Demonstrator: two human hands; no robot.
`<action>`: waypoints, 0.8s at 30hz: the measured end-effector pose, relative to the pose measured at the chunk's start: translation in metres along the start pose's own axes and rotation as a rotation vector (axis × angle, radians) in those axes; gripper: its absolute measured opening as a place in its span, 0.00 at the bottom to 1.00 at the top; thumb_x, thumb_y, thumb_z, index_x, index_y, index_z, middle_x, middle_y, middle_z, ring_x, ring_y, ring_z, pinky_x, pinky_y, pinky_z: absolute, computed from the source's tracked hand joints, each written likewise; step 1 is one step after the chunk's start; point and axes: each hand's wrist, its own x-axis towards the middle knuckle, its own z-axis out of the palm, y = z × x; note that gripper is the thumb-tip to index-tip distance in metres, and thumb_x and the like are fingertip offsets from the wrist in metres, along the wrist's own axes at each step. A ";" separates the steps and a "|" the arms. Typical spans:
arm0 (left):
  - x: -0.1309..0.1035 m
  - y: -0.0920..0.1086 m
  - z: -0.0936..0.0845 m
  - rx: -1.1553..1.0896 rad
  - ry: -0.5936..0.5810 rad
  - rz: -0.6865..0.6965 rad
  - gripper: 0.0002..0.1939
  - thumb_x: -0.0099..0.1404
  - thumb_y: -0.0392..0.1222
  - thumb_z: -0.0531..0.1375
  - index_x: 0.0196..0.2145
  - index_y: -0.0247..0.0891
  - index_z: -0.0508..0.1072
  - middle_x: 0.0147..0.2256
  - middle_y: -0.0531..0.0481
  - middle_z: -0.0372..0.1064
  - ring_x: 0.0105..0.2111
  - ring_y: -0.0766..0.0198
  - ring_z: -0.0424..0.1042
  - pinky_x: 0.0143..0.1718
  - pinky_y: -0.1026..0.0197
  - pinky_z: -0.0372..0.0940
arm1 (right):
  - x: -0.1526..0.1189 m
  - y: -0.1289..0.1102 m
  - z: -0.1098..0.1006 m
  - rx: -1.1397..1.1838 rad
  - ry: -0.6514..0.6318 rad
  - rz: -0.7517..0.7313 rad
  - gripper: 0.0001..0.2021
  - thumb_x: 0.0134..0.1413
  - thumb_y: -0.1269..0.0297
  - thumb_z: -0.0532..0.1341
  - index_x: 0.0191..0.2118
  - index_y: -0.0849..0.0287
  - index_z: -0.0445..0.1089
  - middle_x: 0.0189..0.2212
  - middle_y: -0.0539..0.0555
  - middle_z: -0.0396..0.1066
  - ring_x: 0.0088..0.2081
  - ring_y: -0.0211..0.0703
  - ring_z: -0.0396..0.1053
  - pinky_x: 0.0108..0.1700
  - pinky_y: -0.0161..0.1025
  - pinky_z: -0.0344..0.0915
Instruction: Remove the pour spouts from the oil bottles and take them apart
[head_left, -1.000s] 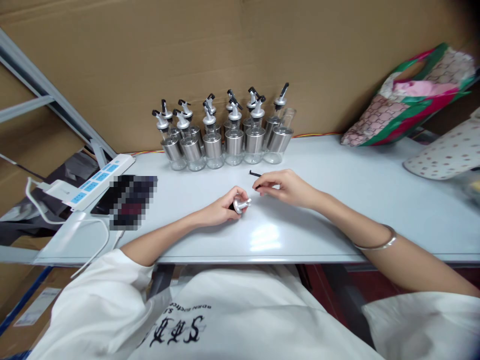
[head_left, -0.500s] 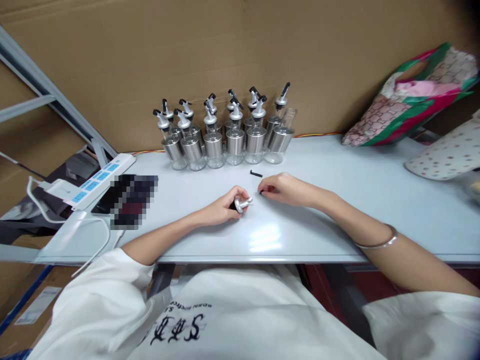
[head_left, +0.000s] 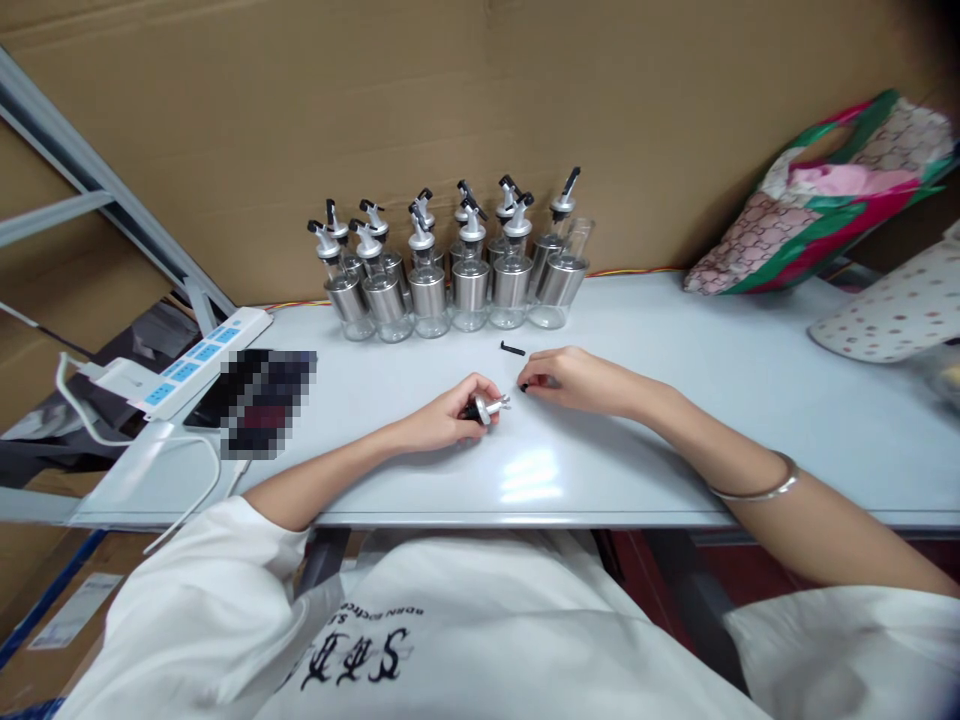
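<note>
The pourer (head_left: 483, 409) is held by the left hand (head_left: 446, 420) over the tabletop (head_left: 697, 360); a black piece (head_left: 523, 388) is pinched by the right hand (head_left: 576, 379) and, being tiny, could be dropped.

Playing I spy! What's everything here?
Bottles: about twelve, clear-silver, back
Spouts: about twelve, silver, bottles, left hand
Stick: one, black, table
Bit: one, black, right hand
Power strip: one, white, left
Plug, cable: one each, white, left
Blurred thing: one, dark, left
Bag: one, pink-green, right
Spotted thing: one, white, right
Table: one, grey, middle
Cardboard: one wall, brown, behind
Frame: one, grey, left
Box: one, brown, lower left
Bracelet: one, silver, right arm
Shirt: one, white, front
Hands: two, bare, over table
</note>
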 end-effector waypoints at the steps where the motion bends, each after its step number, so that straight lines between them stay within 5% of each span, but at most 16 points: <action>1: 0.000 0.000 0.000 -0.001 -0.002 0.001 0.19 0.52 0.31 0.57 0.42 0.40 0.58 0.34 0.54 0.62 0.27 0.72 0.59 0.24 0.68 0.57 | 0.000 0.000 0.000 0.000 0.007 -0.012 0.11 0.52 0.74 0.54 0.35 0.62 0.73 0.33 0.57 0.74 0.31 0.42 0.70 0.35 0.35 0.63; 19: -0.001 0.000 0.000 -0.048 -0.003 0.007 0.20 0.61 0.50 0.59 0.44 0.39 0.56 0.35 0.51 0.66 0.25 0.71 0.64 0.24 0.66 0.57 | -0.002 -0.001 -0.001 -0.020 0.008 -0.013 0.11 0.53 0.73 0.54 0.38 0.62 0.73 0.35 0.58 0.74 0.32 0.43 0.71 0.35 0.36 0.64; 24: 0.001 -0.006 -0.003 -0.054 0.009 0.055 0.20 0.61 0.58 0.56 0.38 0.39 0.59 0.25 0.57 0.61 0.22 0.71 0.62 0.24 0.66 0.57 | -0.003 -0.011 -0.004 -0.028 0.096 -0.082 0.12 0.56 0.66 0.55 0.42 0.62 0.72 0.33 0.57 0.73 0.31 0.43 0.69 0.35 0.37 0.63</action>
